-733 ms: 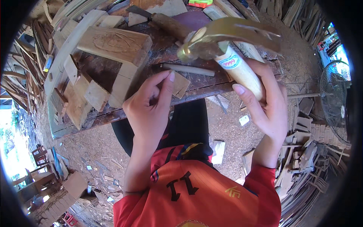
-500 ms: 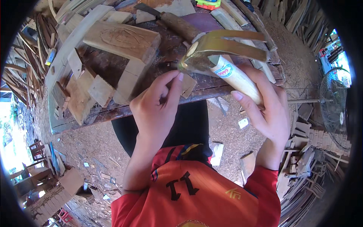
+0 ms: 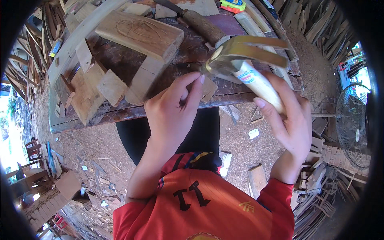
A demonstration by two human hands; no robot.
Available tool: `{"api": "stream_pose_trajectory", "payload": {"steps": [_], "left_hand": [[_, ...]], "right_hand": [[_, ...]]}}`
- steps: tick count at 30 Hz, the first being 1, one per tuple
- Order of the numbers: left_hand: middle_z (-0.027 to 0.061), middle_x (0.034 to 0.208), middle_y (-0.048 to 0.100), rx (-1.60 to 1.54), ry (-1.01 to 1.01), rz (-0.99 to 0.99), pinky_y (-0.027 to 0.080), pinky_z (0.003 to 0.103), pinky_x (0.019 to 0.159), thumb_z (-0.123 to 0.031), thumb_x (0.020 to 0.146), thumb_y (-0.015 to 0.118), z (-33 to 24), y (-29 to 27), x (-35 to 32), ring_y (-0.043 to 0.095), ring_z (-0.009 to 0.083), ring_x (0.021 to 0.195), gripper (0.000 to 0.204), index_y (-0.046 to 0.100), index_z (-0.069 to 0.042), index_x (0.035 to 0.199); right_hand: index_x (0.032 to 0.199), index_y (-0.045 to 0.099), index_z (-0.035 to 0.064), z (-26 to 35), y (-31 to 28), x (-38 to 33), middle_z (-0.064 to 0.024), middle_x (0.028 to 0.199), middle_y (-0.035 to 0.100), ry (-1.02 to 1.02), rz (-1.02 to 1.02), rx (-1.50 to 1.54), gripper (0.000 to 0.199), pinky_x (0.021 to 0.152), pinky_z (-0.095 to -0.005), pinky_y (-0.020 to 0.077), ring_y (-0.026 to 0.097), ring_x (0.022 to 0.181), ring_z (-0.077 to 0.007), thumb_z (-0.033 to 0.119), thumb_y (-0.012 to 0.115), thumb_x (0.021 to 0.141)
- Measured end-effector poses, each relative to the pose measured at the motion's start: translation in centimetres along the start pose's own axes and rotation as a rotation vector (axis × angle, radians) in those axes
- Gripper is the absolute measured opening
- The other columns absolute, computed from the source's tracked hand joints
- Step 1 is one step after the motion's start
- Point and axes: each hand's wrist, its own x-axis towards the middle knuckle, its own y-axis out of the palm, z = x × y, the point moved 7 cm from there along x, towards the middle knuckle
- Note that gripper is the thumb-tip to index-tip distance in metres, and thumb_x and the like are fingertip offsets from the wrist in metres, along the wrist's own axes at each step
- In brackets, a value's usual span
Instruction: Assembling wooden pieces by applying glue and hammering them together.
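Observation:
My right hand is wrapped round the pale wooden handle of a claw hammer. The hammer's gold-coloured claws point right, and its striking face is by my left fingertips. Thumb and forefinger of my left hand are pinched together at the table's near edge; what they hold, if anything, is too small to make out. Just beyond those fingertips lies a small flat wood piece, partly hidden. To the left a thick carved wood block rests on another pale wood piece.
The dark worktable carries several wood offcuts on its left. A round-handled bladed tool lies at the back, near a green and orange tape measure. A standing fan is at the right. Scraps litter the floor.
The view has shifted slightly, so the table and both hands appear a little further right. My right hand keeps its hold on the hammer, and my left fingers stay pinched by its face.

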Motion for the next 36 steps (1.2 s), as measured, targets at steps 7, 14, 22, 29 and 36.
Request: {"api": "stream_pose_trajectory", "payload": {"steps": [7,14,22,29,36], "left_hand": [[-0.0031,0.054,0.044,-0.001,0.048,-0.001,0.03,0.021,0.046,-0.007,0.089,0.079,-0.4,0.0,0.1,0.037,0.0004,0.05,0.011,0.078,-0.004,0.1],[-0.0025,0.054,0.045,0.003,0.055,0.002,0.031,0.022,0.046,-0.006,0.088,0.08,-0.5,-0.1,0.1,0.038,0.0007,0.05,0.013,0.078,-0.004,0.101],[-0.0024,0.054,0.044,0.002,0.054,0.003,0.031,0.022,0.046,-0.007,0.089,0.079,-0.4,-0.1,0.0,0.037,0.001,0.05,0.012,0.078,-0.004,0.101],[-0.0031,0.054,0.042,-0.019,0.044,0.026,0.029,0.022,0.046,-0.007,0.09,0.078,-0.5,0.4,0.1,0.035,0.0007,0.051,0.011,0.078,-0.004,0.101],[-0.004,0.052,0.04,-0.016,0.013,0.038,0.029,0.022,0.046,-0.007,0.091,0.078,-0.3,-0.1,0.2,0.034,0.0003,0.05,0.009,0.078,-0.003,0.099]], "right_hand": [[0.127,0.066,0.008,0.7,-1.3,-0.1,-0.0171,0.105,0.075,-0.063,-0.18,0.037,0.042,0.077,-0.0395,0.059,0.076,0.093,-0.031,0.027,0.076,0.091],[0.128,0.066,0.0083,0.8,-0.8,-0.1,-0.0171,0.107,0.075,-0.094,-0.104,-0.025,0.043,0.081,-0.0394,0.0582,0.076,0.094,-0.0313,0.026,0.076,0.091],[0.13,0.066,0.0098,0.1,0.0,-0.3,-0.0171,0.104,0.075,-0.059,-0.039,-0.1,0.045,0.077,-0.0396,0.0591,0.076,0.09,-0.0331,0.028,0.076,0.09],[0.13,0.066,0.0095,1.0,-2.3,-0.9,-0.0182,0.103,0.075,-0.091,-0.269,0.001,0.044,0.077,-0.0386,0.0588,0.076,0.09,-0.0328,0.025,0.076,0.091],[0.132,0.064,0.0117,0.3,0.4,-0.1,-0.0208,0.101,0.074,0.002,-0.022,-0.114,0.042,0.073,-0.0428,0.0589,0.075,0.093,-0.0388,0.026,0.073,0.094]]}}
